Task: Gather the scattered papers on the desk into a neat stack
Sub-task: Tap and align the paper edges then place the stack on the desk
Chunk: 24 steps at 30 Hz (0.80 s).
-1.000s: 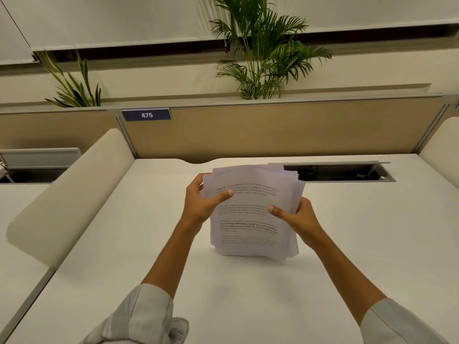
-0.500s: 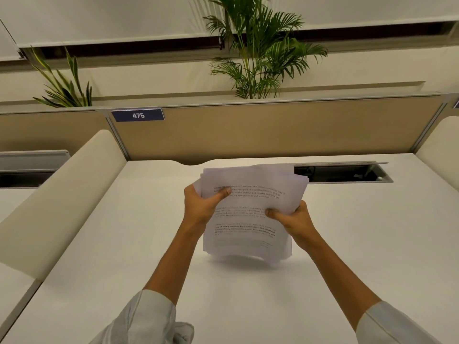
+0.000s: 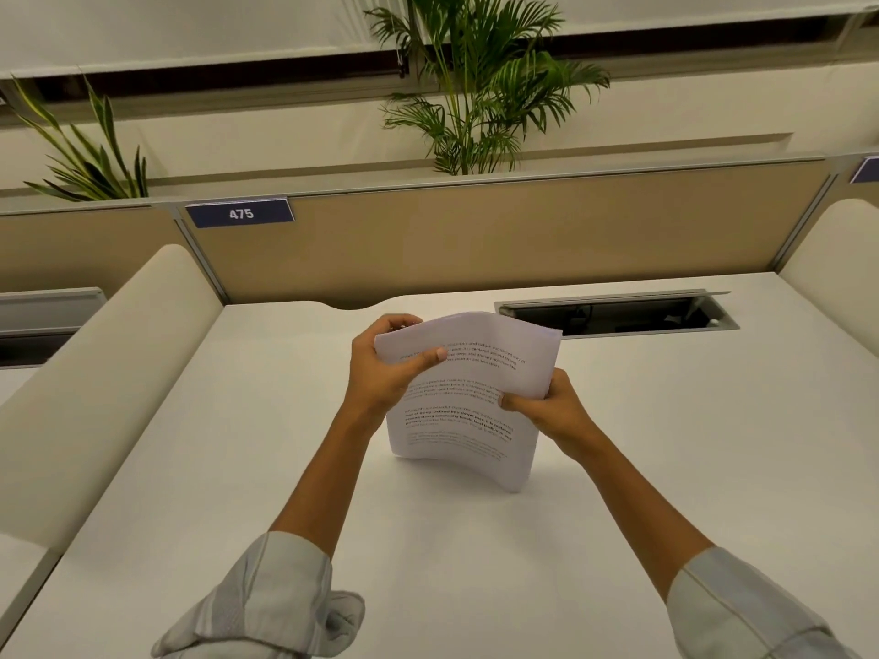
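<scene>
A stack of white printed papers (image 3: 468,411) stands upright on its bottom edge on the white desk (image 3: 238,468), bowed slightly. My left hand (image 3: 385,368) grips the stack's upper left side, thumb across the front sheet. My right hand (image 3: 551,406) grips the right edge lower down. The sheets' edges look nearly even. No loose papers lie elsewhere on the desk.
A cable tray opening (image 3: 618,313) with its lid raised sits behind the papers at the desk's back right. A tan partition (image 3: 475,240) with a "475" label (image 3: 240,214) closes the back. Cream padded dividers (image 3: 95,363) flank both sides. Plants stand behind the partition.
The fanned, uneven sheets have come together into a tighter stack. The stack has dropped so that its bottom edge rests on the desk. My left hand has shifted up toward the top corner.
</scene>
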{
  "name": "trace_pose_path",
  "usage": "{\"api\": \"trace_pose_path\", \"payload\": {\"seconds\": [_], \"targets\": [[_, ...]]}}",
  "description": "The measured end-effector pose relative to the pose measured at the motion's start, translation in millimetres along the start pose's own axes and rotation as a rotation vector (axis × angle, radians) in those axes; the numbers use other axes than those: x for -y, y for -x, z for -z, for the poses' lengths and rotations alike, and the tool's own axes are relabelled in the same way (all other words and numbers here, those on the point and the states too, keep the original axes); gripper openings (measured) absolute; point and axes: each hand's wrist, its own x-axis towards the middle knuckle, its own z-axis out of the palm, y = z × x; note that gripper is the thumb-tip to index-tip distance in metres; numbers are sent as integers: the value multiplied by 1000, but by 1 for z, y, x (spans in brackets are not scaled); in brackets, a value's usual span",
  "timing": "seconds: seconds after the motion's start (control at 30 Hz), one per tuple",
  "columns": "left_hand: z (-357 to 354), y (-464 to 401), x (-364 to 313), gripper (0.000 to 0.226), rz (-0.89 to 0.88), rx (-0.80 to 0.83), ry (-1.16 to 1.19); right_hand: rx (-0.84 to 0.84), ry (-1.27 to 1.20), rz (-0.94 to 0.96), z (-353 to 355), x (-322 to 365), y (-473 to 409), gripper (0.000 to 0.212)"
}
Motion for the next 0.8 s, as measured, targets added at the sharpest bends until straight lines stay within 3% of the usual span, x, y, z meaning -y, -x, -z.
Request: {"api": "trace_pose_path", "payload": {"seconds": [0.13,0.27,0.33,0.47,0.53,0.67,0.8], "targets": [[2,-3,12,26,55,-89,30,29,100,-51,8,-20,4,33],[17,-6,15,42,149,-211,226,20,70,-104,29,-41,25,25],[24,-5,17,43,211,-263,382,1,-54,-128,37,-45,33,28],[22,1,23,46,325,-304,659,-125,-570,-161,39,-43,36,27],[15,6,28,49,386,-276,773,-119,-682,-164,33,-39,35,27],[8,20,40,49,413,-218,887,-31,-481,-106,15,-24,33,41],[44,18,50,33,387,-234,658,-98,-310,-33,20,-10,31,37]]}}
